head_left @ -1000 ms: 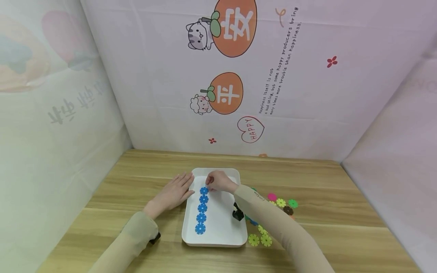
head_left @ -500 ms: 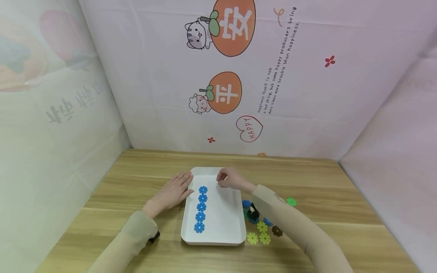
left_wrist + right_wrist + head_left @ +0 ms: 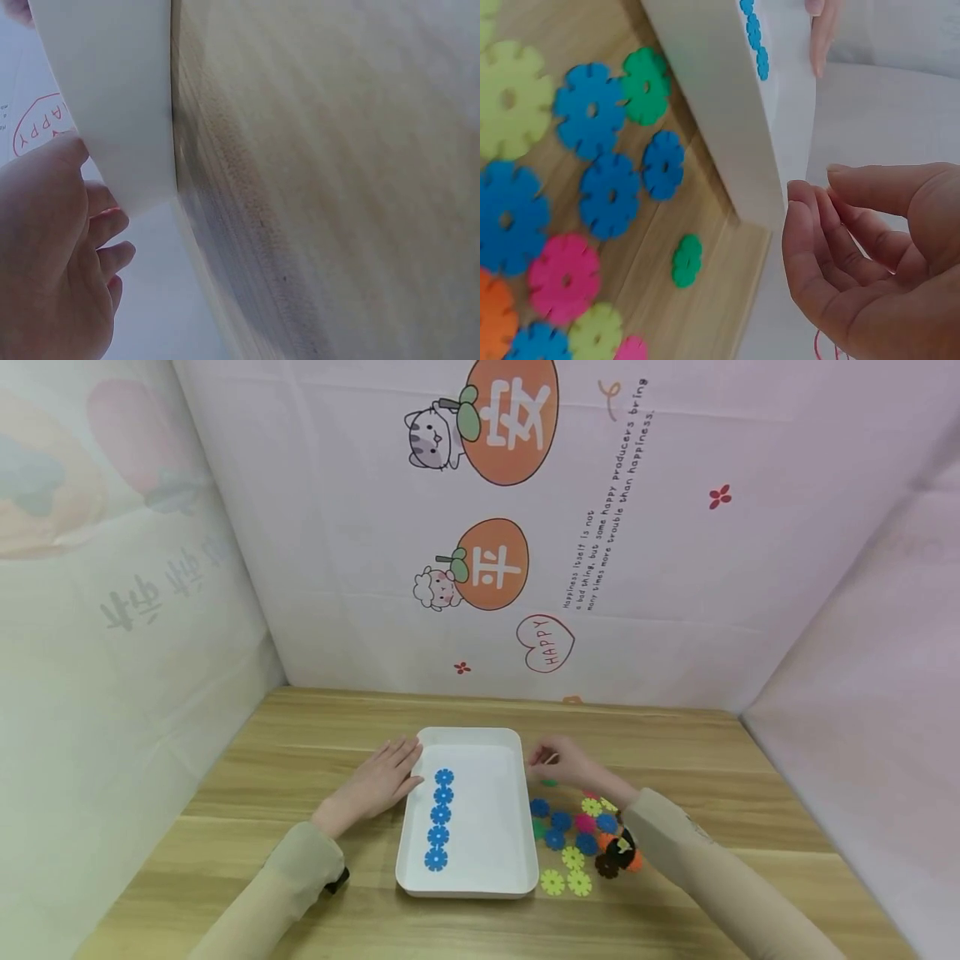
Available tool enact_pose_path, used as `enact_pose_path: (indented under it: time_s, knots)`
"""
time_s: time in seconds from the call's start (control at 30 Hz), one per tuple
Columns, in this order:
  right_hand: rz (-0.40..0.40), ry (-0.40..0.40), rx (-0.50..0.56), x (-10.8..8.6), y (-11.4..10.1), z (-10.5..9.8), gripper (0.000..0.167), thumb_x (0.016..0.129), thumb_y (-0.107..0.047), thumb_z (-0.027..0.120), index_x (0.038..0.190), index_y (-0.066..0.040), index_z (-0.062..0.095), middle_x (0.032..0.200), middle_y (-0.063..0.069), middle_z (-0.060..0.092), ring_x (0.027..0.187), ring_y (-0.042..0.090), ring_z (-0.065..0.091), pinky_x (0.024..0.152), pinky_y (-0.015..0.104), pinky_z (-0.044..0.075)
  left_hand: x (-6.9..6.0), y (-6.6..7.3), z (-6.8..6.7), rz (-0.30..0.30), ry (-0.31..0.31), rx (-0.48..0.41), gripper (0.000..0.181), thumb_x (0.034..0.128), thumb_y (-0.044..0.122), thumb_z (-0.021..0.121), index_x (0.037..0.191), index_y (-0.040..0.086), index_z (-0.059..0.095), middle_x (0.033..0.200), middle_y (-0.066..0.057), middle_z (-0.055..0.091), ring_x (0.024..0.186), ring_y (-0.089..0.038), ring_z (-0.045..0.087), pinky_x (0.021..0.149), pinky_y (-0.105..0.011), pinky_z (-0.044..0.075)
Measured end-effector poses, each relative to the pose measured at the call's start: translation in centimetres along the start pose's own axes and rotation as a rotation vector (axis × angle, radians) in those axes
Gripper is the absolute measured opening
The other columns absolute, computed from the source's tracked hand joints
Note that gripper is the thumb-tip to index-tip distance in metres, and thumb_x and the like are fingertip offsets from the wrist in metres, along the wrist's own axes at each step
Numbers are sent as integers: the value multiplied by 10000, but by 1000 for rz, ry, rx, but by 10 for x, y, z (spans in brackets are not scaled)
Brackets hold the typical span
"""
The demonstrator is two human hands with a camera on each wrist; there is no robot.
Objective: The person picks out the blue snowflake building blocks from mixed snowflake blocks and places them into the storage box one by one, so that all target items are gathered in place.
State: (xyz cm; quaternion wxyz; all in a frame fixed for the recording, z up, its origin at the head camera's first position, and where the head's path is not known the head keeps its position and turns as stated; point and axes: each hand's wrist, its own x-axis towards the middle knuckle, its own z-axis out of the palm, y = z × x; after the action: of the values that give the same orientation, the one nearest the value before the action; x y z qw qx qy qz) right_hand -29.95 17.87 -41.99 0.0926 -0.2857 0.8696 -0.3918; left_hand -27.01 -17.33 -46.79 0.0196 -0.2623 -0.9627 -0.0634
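Observation:
A white tray (image 3: 483, 843) lies on the wooden table. Along its left side, several blue snowflake discs (image 3: 440, 815) form a straight column, edge to edge. My left hand (image 3: 375, 781) rests with extended fingers on the tray's left rim; the left wrist view shows the fingers (image 3: 109, 225) at the tray's wall. Just beyond the right rim, my right hand (image 3: 570, 764) hovers above the table. In the right wrist view its fingers (image 3: 810, 247) are loosely curled, thumb apart from the index fingertip, with nothing seen between them.
To the right of the tray lie loose discs: blue (image 3: 561, 821), yellow (image 3: 579, 883), pink (image 3: 585, 823), brown (image 3: 607, 865), orange and green. A green disc (image 3: 687, 261) sits apart near the right hand. White printed cloth walls (image 3: 637, 652) enclose the table at back and sides.
My right hand has left the far end of the blue column and moved right, across the tray and past its right rim. My left hand stays on the left rim.

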Motion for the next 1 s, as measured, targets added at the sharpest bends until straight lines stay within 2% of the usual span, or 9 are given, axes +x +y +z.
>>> enact_pose_path:
  time_s: [0.07, 0.23, 0.43, 0.6, 0.77, 1.0]
  knots:
    - [18, 5, -2, -11, 3, -6, 125, 911, -7, 647, 989, 89, 632, 937, 199, 680, 848, 197, 639, 744, 230, 546, -1, -1, 0, 1, 3, 2, 609, 1066, 370, 412, 1524, -22, 329, 1617, -199, 287, 1505, -398, 271, 1246, -539, 233]
    - [121, 24, -43, -38, 11, -17, 134, 926, -71, 664, 996, 42, 647, 960, 135, 685, 878, 173, 630, 740, 221, 547, -2, -2, 1, 4, 8, 13, 609, 1067, 373, 408, 1523, -24, 331, 1614, -203, 292, 1499, -403, 281, 1241, -542, 244]
    - [131, 10, -81, -64, 25, -24, 159, 932, -87, 663, 1006, 54, 653, 956, 132, 690, 870, 173, 638, 742, 202, 552, -2, -3, 1, 1, 12, 9, 608, 1066, 370, 414, 1523, -23, 332, 1613, -206, 293, 1500, -403, 278, 1240, -543, 246]
    - [194, -6, -59, -83, 32, -25, 171, 928, -98, 667, 1013, 48, 647, 955, 135, 689, 850, 170, 637, 700, 246, 560, -1, -4, 2, 1, 13, 11, 613, 1066, 382, 410, 1526, -15, 332, 1614, -201, 295, 1499, -403, 280, 1238, -548, 247]
    - [239, 2, -72, -94, 38, -24, 163, 896, -87, 701, 975, 36, 630, 911, 108, 687, 817, 162, 631, 639, 245, 555, -1, -3, 2, -2, 9, 11, 615, 1065, 385, 411, 1531, -7, 325, 1617, -193, 293, 1501, -394, 283, 1240, -542, 247]
    - [271, 21, -177, -101, 45, -19, 136, 829, -48, 756, 906, 14, 663, 813, 58, 662, 724, 130, 587, 579, 201, 508, -1, -2, 3, 4, 11, 6, 612, 1066, 378, 407, 1526, -18, 328, 1614, -199, 295, 1497, -399, 291, 1240, -539, 248]
